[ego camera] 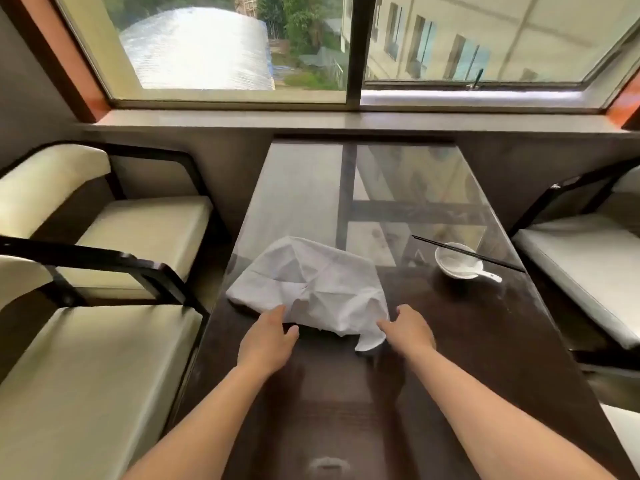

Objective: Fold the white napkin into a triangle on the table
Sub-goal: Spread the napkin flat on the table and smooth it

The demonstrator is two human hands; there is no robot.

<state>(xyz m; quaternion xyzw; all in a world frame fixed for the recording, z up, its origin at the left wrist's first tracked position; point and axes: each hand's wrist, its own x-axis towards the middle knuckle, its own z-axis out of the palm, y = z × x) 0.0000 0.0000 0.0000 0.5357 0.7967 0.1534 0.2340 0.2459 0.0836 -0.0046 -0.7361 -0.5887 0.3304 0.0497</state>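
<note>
Just napkin (pixel 308 285) btwn both hands (pixel 337 336)

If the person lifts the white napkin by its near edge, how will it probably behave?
The crumpled white cloth napkin will probably hang limp: it already sags in soft creases, and one corner droops beside the right hand. It looks light, so the left hand should raise it easily. On the glossy dark table it may slide instead of staying put.

A restaurant: booth seats (pixel 138 233), glass-topped table (pixel 433 341), bowl (pixel 455 263) with chopsticks (pixel 467 252)
</note>
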